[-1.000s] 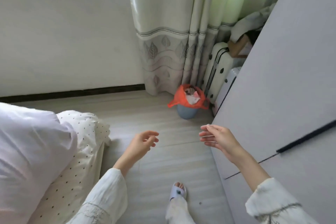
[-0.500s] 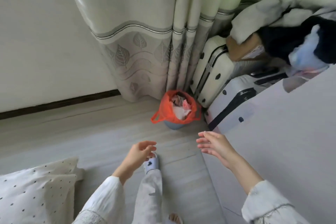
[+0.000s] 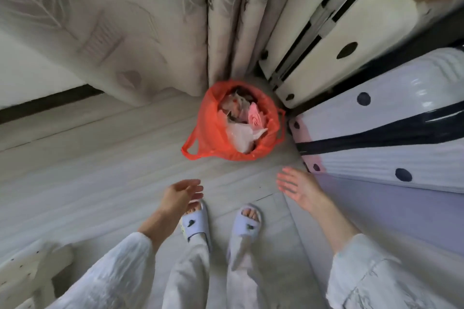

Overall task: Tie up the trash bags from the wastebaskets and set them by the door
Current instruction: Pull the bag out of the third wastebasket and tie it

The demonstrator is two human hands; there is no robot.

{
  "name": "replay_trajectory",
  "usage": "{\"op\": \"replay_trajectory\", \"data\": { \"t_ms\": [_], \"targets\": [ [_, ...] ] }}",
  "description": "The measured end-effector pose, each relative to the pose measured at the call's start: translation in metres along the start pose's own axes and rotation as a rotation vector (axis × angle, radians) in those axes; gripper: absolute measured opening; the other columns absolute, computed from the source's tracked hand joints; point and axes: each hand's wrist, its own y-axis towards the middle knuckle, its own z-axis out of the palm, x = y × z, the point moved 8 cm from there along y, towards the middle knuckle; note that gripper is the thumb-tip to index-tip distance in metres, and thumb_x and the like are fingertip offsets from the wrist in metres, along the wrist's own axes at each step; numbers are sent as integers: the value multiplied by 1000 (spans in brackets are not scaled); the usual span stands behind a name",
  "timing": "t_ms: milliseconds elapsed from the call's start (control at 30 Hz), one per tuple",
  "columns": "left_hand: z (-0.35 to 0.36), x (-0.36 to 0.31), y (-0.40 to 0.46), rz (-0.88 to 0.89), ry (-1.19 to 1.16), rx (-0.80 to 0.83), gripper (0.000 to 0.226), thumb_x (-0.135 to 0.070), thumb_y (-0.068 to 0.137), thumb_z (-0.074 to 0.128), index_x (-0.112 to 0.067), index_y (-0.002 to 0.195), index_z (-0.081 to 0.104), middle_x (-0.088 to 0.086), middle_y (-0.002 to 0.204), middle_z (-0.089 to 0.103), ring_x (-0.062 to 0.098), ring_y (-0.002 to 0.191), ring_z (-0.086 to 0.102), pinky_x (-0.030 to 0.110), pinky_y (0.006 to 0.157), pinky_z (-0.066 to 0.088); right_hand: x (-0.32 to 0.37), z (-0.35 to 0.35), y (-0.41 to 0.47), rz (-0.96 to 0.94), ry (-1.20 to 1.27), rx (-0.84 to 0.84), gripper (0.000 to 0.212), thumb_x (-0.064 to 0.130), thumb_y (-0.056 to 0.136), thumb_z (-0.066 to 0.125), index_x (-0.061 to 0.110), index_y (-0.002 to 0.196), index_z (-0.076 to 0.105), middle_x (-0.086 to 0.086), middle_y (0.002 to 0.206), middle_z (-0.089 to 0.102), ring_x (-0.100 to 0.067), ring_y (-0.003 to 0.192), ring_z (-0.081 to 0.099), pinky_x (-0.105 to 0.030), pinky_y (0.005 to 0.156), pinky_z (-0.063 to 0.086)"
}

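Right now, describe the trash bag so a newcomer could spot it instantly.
Find the long curtain hanging to the floor. At its foot, left of two pale suitcases, sits the trash bag, open and stuffed with crumpled paper and plastic. It is the only orange thing there, with handle loops hanging off both sides.

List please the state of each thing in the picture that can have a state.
Orange trash bag: open, untied, full, both handles loose.
Left hand: empty, fingers curled, apart from the bag.
Right hand: empty, fingers spread, apart from the bag.
White suitcase: closed.
Curtain: hanging to the floor.
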Motion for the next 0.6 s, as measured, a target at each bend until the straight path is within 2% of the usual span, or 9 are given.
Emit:
{"op": "replay_trajectory", "data": {
  "t_ms": [67,100,167,233,300,367,500,533,600],
  "targets": [
    [11,16,41,-70,-94,-14,29,-4,94,40,4,119,52,17,107,59,22,85,58,29,73,47,-6,-6,49,39,62,-28,20,12,97,39,10,81,50,-16,99,54,-19,74,52,-31,85,48],
    [16,23,61,-99,-146,-26,30,-4,95,39,5,121,50,18,110,58,24,89,58,31,77,48,-7,-7,73,49,107,-33,19,13,97,39,9,82,50,-19,107,54,-20,74,53,-29,83,51],
    [24,35,98,-157,-253,-67,31,-5,96,38,4,124,47,19,118,56,27,99,55,37,87,46,-12,-7,116,72,161,-25,20,16,97,39,6,103,54,-20,129,49,-24,84,57,-29,79,52],
    [32,45,133,-205,-379,-93,34,-10,96,40,2,128,43,17,119,54,27,101,54,38,91,44,-14,-6,155,77,177,-34,40,22,99,36,4,134,40,-19,142,41,-30,116,53,-35,97,42],
    [40,54,163,-252,-509,-104,38,-18,95,45,-1,128,41,15,114,52,26,98,55,38,89,43,-9,-8,189,64,201,-67,42,24,100,34,7,138,33,-15,139,45,-28,132,41,-40,108,34],
    [45,59,188,-289,-584,-112,45,-26,93,47,-1,130,36,17,121,47,27,107,55,39,89,44,-4,-10,218,49,289,-105,30,25,100,31,10,124,43,-11,115,55,-26,124,47,-40,111,32],
    [50,56,221,-308,-741,-110,70,-35,95,42,4,142,10,18,146,33,28,131,41,43,101,38,4,-13,260,58,414,-129,41,34,97,37,12,131,43,-10,118,52,-25,116,49,-44,98,40],
    [50,53,226,-296,-780,-89,69,-36,95,41,2,144,10,16,146,34,26,131,41,41,101,37,8,-8,267,42,421,-88,39,39,95,39,14,122,50,-8,114,55,-25,113,49,-45,94,42],
    [50,45,231,-246,-795,-53,51,-34,95,40,-6,136,32,9,136,48,19,123,49,36,102,38,19,-1,271,-10,417,-14,32,47,93,41,21,99,59,-2,103,63,-21,114,52,-46,96,41]
  ]
}}
